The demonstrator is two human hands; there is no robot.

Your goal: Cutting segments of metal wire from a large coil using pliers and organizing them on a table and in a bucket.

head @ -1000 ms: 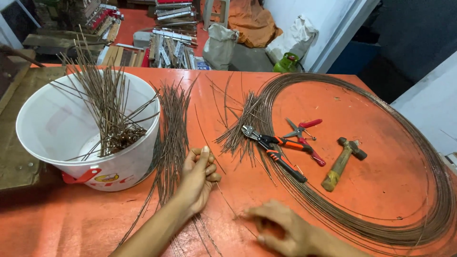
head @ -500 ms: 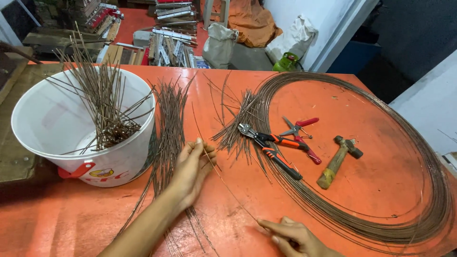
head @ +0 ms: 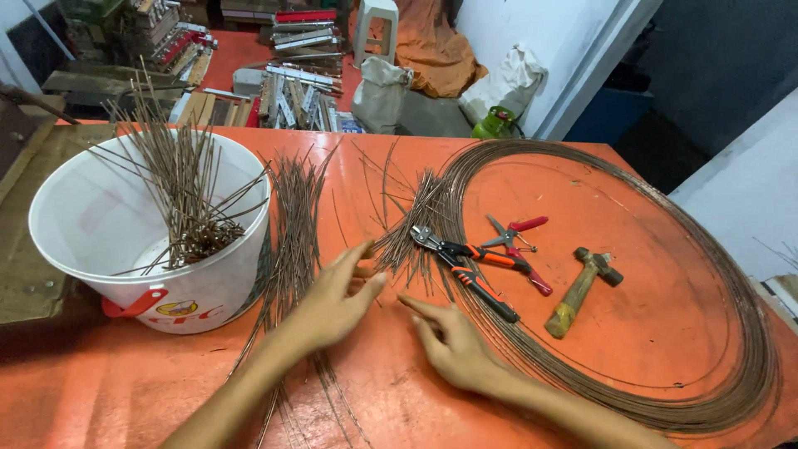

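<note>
My left hand [head: 332, 301] rests on the orange table [head: 632, 333], fingers spread, beside a long bundle of cut wire pieces [head: 291, 241]. Just to its right, my right hand [head: 453, 345] lies flat with fingers apart, its index finger pointing toward the left hand. Neither hand grips anything that I can see. Ahead of both hands lies a smaller fan of cut wires [head: 411, 233]. A white bucket [head: 100, 224] at the left holds several bent wire pieces [head: 187, 199].
A big coil of wire [head: 731, 333] circles the right half of the table. Inside it lie black-and-orange pliers [head: 465, 266], red-handled cutters [head: 519, 241] and a small hammer [head: 582, 287]. Beyond the table's far edge are metal parts, sacks and a green bottle.
My right hand has moved up and left toward the left hand. The left hand has shifted slightly and its fingers have opened. The view has moved closer.
</note>
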